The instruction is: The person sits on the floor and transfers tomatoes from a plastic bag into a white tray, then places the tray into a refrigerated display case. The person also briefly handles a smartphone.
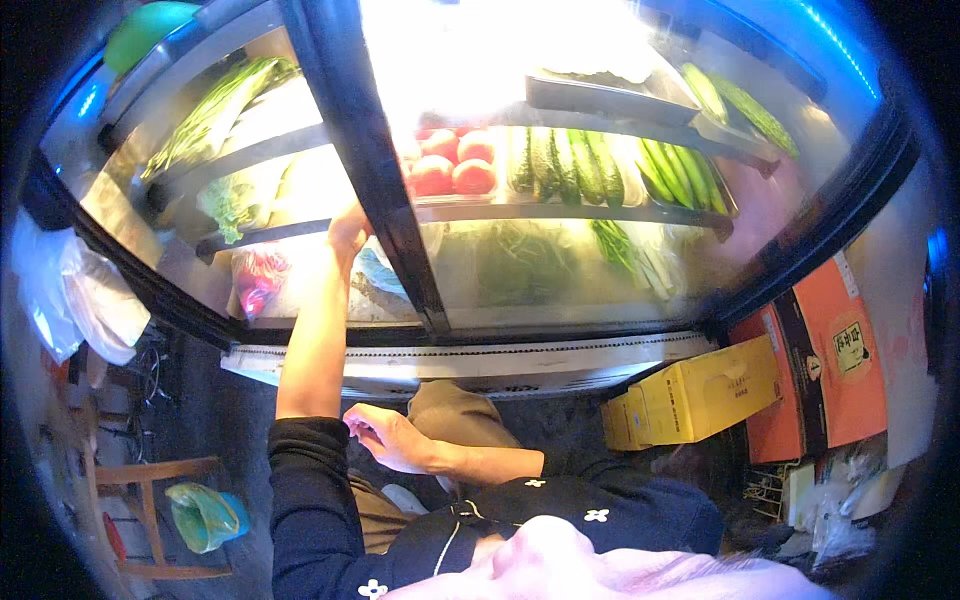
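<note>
My left arm stretches up across the lower sill of a glass-fronted display fridge (480,350). At the inner edge of the dark door frame (385,180), my left hand (348,230) looks closed on it, its fingers partly washed out by glare. My right hand (395,438) is held low in front of my body, below the sill, with fingers curled and nothing visible in them. Beside the frame, red tomatoes (455,165) sit in a tray, with cucumbers (570,165) and long green peppers (685,178) further right. Leafy greens (225,205) lie on the left shelf.
A yellow carton (690,395) and an orange box (835,355) stand right of the fridge base. Plastic bags (75,290) hang at the left, above a wooden chair (150,515) with a green-blue bag (207,515). A metal tray (615,95) sits on the upper shelf.
</note>
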### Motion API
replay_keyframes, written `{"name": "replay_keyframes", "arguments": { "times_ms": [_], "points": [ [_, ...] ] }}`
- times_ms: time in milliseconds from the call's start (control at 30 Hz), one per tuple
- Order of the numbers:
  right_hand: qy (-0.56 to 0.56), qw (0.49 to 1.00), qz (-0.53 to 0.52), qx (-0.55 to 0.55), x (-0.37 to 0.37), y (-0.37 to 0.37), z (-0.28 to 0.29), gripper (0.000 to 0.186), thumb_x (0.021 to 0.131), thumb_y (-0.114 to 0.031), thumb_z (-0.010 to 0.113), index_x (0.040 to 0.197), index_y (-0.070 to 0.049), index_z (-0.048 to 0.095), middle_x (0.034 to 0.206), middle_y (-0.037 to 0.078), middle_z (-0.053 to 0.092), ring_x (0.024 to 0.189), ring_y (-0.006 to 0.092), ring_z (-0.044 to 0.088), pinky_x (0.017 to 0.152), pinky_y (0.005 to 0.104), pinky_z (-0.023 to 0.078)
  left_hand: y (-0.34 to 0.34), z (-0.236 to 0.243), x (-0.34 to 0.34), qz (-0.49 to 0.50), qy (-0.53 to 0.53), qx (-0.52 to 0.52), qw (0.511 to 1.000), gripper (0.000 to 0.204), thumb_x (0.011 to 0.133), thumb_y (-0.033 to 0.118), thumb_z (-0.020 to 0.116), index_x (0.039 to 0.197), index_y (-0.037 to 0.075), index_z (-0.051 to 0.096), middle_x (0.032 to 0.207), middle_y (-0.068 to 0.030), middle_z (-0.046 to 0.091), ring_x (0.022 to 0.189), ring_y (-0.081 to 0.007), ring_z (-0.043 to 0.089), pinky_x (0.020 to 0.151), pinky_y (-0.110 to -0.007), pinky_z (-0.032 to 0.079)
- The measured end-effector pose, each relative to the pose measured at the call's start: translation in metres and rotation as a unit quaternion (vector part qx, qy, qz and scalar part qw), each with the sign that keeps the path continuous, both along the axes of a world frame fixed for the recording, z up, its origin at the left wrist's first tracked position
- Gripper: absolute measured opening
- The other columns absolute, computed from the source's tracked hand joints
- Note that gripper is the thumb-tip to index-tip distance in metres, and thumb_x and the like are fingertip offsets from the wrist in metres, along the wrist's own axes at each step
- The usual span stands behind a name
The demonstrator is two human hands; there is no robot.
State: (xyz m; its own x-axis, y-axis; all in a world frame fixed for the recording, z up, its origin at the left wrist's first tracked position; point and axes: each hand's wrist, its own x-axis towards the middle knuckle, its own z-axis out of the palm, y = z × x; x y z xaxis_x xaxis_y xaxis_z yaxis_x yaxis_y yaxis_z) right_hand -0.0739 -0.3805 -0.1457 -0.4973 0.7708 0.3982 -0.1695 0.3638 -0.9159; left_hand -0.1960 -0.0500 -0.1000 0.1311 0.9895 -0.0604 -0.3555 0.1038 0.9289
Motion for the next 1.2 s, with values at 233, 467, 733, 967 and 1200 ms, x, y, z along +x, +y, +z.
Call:
{"name": "replay_keyframes", "arguments": {
  "times_ms": [233, 467, 733, 967, 1200],
  "points": [
    [-0.057, 0.998, 0.017, 0.008, -0.025, -0.010, -0.007, 0.044, 0.077, 0.010, 0.055, 0.120, -0.001, 0.055, 0.087, 0.018, 0.059, 0.076, 0.0239, 0.062, 0.071, 0.0343, 0.051, -0.015, 0.016, -0.004, -0.095, 0.012, 0.013, 0.995, 0.035, 0.102, 0.024, 0.056, 0.129, 0.001, 0.055, 0.116, -0.0144, 0.066, 0.094, -0.0234, 0.066, 0.079, -0.046, 0.057],
    [-0.073, 0.997, -0.011, -0.038, -0.041, -0.012, -0.019, 0.029, 0.077, 0.008, 0.065, 0.103, -0.004, 0.063, 0.108, 0.009, 0.057, 0.084, 0.0169, 0.059, 0.074, 0.0291, 0.052, -0.215, 0.008, -0.070, -0.044, 0.187, 0.025, 0.981, 0.071, 0.100, 0.043, 0.057, 0.153, 0.007, 0.026, 0.113, -0.0195, 0.066, 0.091, -0.0263, 0.071, 0.069, -0.039, 0.059],
    [0.018, 0.937, 0.161, -0.308, -0.052, -0.052, -0.011, 0.022, 0.102, -0.009, 0.052, 0.123, -0.004, 0.052, 0.101, 0.012, 0.066, 0.069, 0.0122, 0.062, 0.063, 0.0293, 0.059, -0.608, -0.016, -0.069, 0.460, 0.643, 0.060, 0.609, 0.035, 0.087, 0.012, 0.069, 0.120, 0.003, 0.063, 0.128, -0.0136, 0.063, 0.117, -0.0324, 0.061, 0.094, -0.044, 0.051],
    [-0.037, 0.701, 0.591, -0.397, -0.053, -0.076, -0.008, 0.040, 0.106, -0.029, 0.048, 0.135, -0.001, 0.045, 0.117, 0.020, 0.065, 0.091, 0.0252, 0.071, 0.077, 0.0329, 0.058, -0.728, -0.069, 0.116, 0.283, 0.713, -0.074, 0.637, 0.045, 0.082, 0.031, 0.074, 0.125, 0.018, 0.066, 0.154, -0.0102, 0.042, 0.147, -0.0331, 0.031, 0.116, -0.064, 0.020],
    [-0.287, 0.421, 0.825, -0.244, -0.070, -0.158, -0.003, 0.085, 0.093, -0.058, 0.060, 0.153, -0.005, 0.031, 0.135, 0.021, 0.058, 0.120, 0.0322, 0.061, 0.096, 0.0402, 0.051, -0.777, -0.098, 0.119, 0.569, 0.512, -0.143, 0.627, 0.049, 0.087, 0.016, 0.070, 0.135, 0.012, 0.059, 0.157, -0.0150, 0.036, 0.146, -0.0425, 0.028, 0.114, -0.051, 0.032]
  ]
}}
